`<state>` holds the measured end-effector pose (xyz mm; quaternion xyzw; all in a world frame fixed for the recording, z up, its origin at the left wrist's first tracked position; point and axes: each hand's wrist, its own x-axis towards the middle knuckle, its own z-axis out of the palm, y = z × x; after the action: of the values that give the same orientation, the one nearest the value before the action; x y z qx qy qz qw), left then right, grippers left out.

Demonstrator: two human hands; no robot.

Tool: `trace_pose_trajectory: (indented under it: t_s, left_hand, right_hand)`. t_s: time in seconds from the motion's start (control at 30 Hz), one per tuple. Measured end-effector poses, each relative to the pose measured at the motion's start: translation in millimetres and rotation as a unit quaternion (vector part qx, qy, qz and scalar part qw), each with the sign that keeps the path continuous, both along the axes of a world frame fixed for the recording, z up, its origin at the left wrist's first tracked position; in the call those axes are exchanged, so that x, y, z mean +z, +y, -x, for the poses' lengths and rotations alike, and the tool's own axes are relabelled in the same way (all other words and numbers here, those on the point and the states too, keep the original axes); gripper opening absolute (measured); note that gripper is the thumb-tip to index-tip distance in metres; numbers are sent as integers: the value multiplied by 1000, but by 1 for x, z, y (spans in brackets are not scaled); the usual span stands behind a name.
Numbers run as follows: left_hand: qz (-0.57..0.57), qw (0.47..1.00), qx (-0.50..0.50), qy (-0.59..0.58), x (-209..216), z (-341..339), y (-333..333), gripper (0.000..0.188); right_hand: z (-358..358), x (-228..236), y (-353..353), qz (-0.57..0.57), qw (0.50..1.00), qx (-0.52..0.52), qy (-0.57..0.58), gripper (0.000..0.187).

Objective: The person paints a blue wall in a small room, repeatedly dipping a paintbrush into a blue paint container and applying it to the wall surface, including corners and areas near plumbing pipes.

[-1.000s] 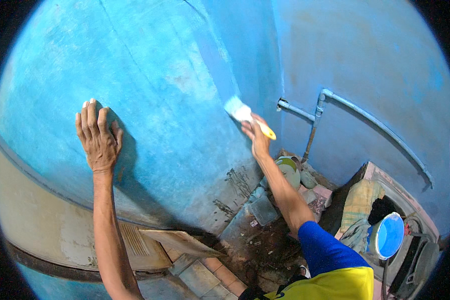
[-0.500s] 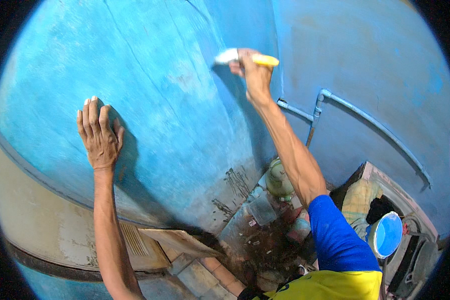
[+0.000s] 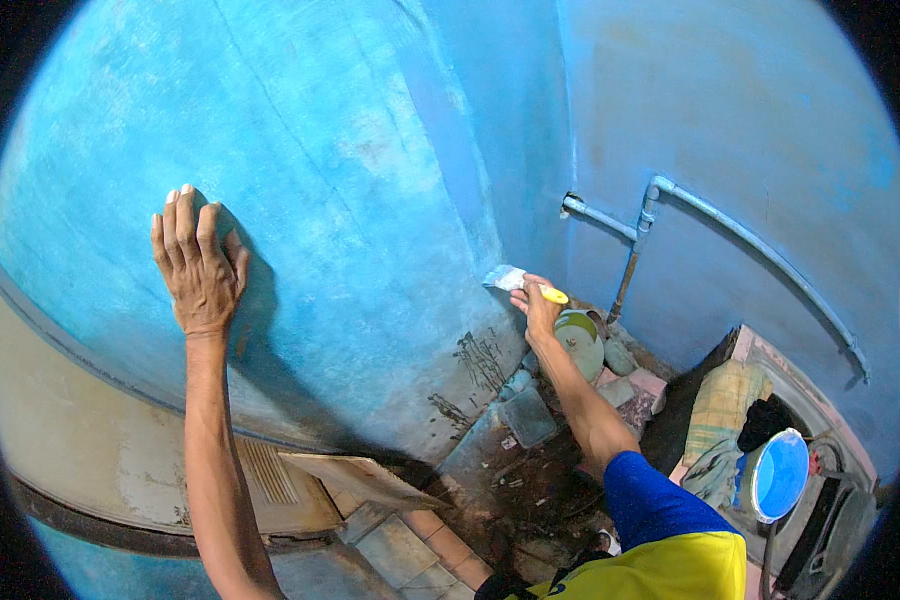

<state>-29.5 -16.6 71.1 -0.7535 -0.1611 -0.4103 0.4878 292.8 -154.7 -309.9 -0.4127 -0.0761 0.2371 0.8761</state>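
My right hand [image 3: 540, 307] is closed around a paintbrush [image 3: 508, 279] with a yellow handle and a whitish ferrule. Its blue-wet bristles meet the blue wall [image 3: 310, 220] close to the corner, above the grey, unevenly coloured lower part. Farther left, my left hand [image 3: 200, 262] rests against the same wall with its fingers stretched upward and nothing in it. A darker blue strip [image 3: 440, 130] runs down the wall above the brush.
Blue pipes [image 3: 760, 250] cross the right wall. At lower right, a bucket of blue paint [image 3: 778, 474] stands by cloths [image 3: 728, 405] on a ledge. A round greenish container [image 3: 580, 342] and clutter sit in the corner. A tilted board [image 3: 365, 482] juts out below my left arm.
My right hand has swept the paintbrush down the wall and slightly right, from high up to just above the corner clutter. The left hand has stayed in place.
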Motion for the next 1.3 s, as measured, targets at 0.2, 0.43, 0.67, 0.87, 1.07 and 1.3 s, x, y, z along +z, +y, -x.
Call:
trace_pose_trajectory:
  t_s: [0.2, 0.43, 0.67, 0.87, 1.07, 1.3]
  left_hand:
    - [0, 1000, 4, 0, -1, 1, 0, 45]
    - [2, 1000, 4, -2, -2, 2, 0, 46]
    - [4, 1000, 12, 1, -2, 0, 0, 47]
    - [4, 1000, 4, 4, -3, 1, 3, 47]
    - [10, 1000, -2, -1, -3, 1, 4, 50]
    - [25, 1000, -7, 5, -1, 5, 1, 54]
  right_hand:
    - [-48, 142, 32, -21, 981, -56, -184, 21]
    - [-45, 280, 11, -242, 938, -5, -247, 33]
    - [-14, 36, 8, -112, 991, 35, -57, 39]
    - [-25, 0, -1, 62, 998, -17, -19, 31]
    - [-61, 226, 21, -28, 943, -88, -318, 21]
    - [-50, 356, 20, -288, 919, -16, -268, 35]
